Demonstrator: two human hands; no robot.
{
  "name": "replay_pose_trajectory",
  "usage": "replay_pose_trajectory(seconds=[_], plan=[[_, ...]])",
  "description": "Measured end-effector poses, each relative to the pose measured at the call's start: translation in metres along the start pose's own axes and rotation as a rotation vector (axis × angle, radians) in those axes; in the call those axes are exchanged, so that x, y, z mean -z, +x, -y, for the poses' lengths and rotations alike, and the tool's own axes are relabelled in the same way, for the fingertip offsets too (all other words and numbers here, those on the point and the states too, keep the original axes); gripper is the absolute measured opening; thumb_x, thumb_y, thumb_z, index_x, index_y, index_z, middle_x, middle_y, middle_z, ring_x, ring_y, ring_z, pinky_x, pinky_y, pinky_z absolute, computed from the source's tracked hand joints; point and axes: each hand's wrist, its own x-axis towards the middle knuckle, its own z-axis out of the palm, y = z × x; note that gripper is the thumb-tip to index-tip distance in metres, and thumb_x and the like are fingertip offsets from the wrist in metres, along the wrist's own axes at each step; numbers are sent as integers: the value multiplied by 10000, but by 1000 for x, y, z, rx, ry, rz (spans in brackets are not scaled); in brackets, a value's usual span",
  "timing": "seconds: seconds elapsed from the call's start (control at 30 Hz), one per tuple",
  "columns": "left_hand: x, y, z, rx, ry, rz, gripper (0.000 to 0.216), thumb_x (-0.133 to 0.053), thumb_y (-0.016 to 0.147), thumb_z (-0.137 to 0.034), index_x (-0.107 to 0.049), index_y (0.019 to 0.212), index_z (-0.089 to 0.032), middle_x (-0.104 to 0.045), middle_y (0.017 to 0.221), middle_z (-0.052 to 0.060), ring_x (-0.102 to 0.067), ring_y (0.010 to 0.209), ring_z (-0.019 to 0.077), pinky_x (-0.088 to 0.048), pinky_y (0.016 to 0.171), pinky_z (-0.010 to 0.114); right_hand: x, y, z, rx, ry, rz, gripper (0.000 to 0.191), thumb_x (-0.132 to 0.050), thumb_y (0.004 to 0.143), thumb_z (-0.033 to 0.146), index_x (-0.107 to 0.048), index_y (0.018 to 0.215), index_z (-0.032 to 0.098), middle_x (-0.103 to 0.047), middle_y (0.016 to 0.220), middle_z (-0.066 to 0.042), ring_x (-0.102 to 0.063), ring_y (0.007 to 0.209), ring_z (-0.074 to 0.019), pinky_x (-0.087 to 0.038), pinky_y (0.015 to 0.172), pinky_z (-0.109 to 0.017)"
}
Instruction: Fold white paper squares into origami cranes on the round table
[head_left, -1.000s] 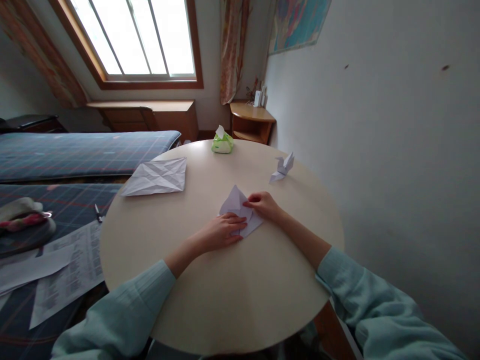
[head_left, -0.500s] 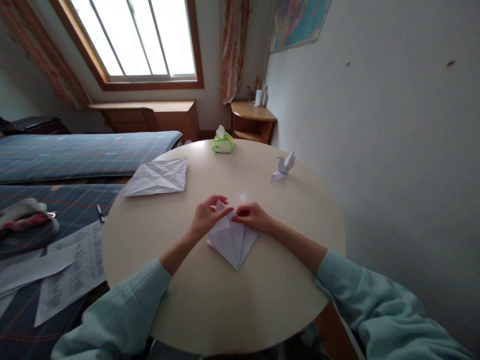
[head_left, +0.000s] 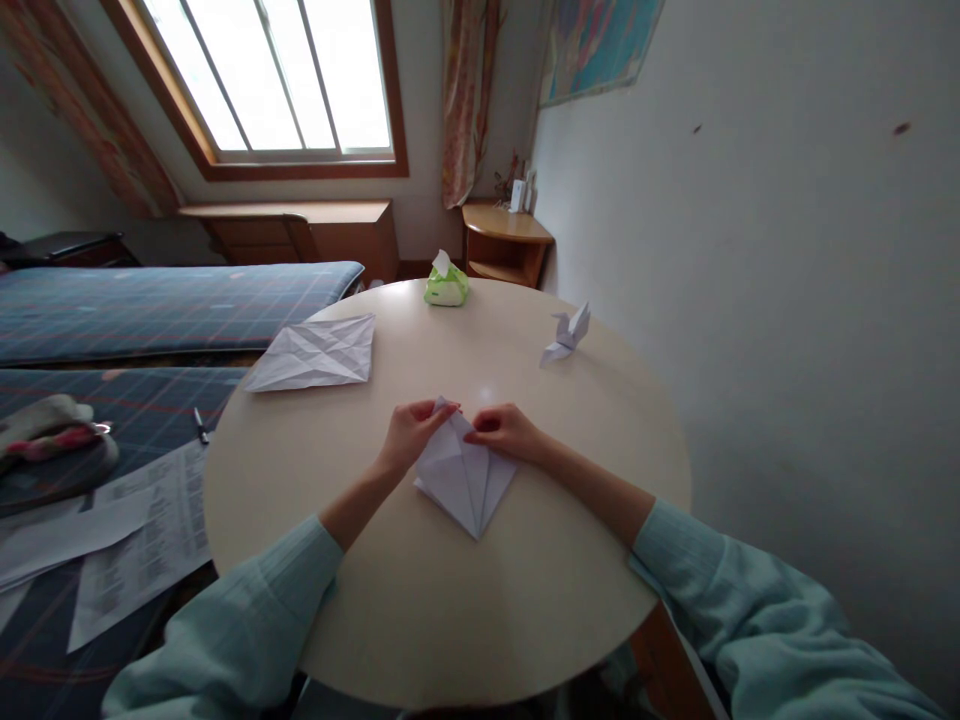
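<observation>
A white sheet of paper (head_left: 461, 480), folded into a kite-like diamond with crease lines, lies on the round table with one point toward me. My left hand (head_left: 411, 432) pinches its far tip between thumb and fingers. On its upper right edge, my right hand (head_left: 506, 432) is closed, thumb and index finger gripping the paper. Beyond my right hand stands a folded paper crane (head_left: 568, 333). A creased, unfolded sheet of paper (head_left: 319, 353) lies flat near the table's left edge.
The round cream table (head_left: 420, 620) fills the middle. A green tissue pack (head_left: 446, 285) sits at its far edge. On the left, a plaid-covered bed (head_left: 150, 310), printed papers (head_left: 142, 540) and a pen (head_left: 201, 427). A white wall (head_left: 787, 300) rises at the right.
My left fingers have closed down onto the paper's far tip, where they were more spread before. My right hand has hardly moved.
</observation>
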Motion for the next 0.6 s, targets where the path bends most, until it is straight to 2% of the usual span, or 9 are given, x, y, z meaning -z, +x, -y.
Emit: replay_pose_trajectory(seconds=[0.33, 0.47, 0.6], plan=[[-4, -2, -1, -29, -61, -10, 424, -584, 659, -500, -688, 774, -106, -692, 787, 95, -625, 654, 168, -470, 550, 235, -1, 0, -3, 2, -4, 3, 323, -649, 607, 430, -555, 563, 124, -501, 502, 28, -418, 474, -64, -326, 456, -193], [-2, -3, -5, -109, 55, 5, 288, -639, 636, -401, -692, 756, -145, -697, 772, 57, -627, 692, 168, -478, 603, 238, -2, 1, -5, 48, -64, -43, 287, -642, 631, 391, -560, 555, 127, -505, 508, 24, -425, 478, -70, -337, 471, -201], [-1, -4, -4, -175, 115, -59, 191, -618, 670, -331, -694, 756, -178, -698, 766, 27, -627, 705, 158, -477, 629, 232, 0, 0, 1, 149, -174, -69, 201, -635, 661, 328, -599, 604, 138, -557, 588, 1, -485, 552, -90, -380, 541, -211]])
